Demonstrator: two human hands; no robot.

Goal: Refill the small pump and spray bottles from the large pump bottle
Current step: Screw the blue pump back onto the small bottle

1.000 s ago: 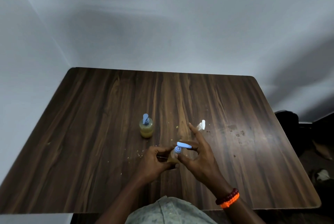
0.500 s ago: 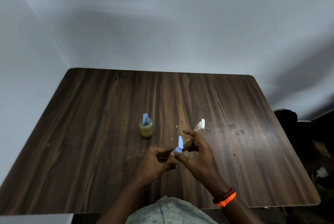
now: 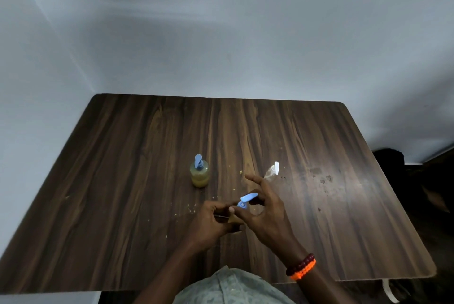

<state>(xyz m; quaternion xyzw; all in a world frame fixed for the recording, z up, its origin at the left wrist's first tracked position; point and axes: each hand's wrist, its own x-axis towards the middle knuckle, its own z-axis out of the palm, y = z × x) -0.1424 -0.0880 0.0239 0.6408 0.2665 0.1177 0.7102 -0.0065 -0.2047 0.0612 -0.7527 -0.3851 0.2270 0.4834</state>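
head view showed both hands low over the wooden table [image 3: 137, 181], working on a small bottle [image 3: 234, 220] that was mostly hidden between them. the left hand [image 3: 212, 221] was curled closed around its body; the right hand [image 3: 264, 215] pinched the collar under the blue pump head [image 3: 248, 198] with thumb and a finger, the other fingers [image 3: 253, 179] spread loose. the step looked like twisting that pump on its threads; which way could not be told. doing it well meant keeping the body upright and steady in the left grip, turning only at the collar and not levering on the nozzle. the large pump bottle [image 3: 199, 173], holding yellow liquid, stood apart beyond the left hand, and the clear spray bottle [image 3: 272, 170] stood just beyond the right fingertips, so a stray finger could tip it.
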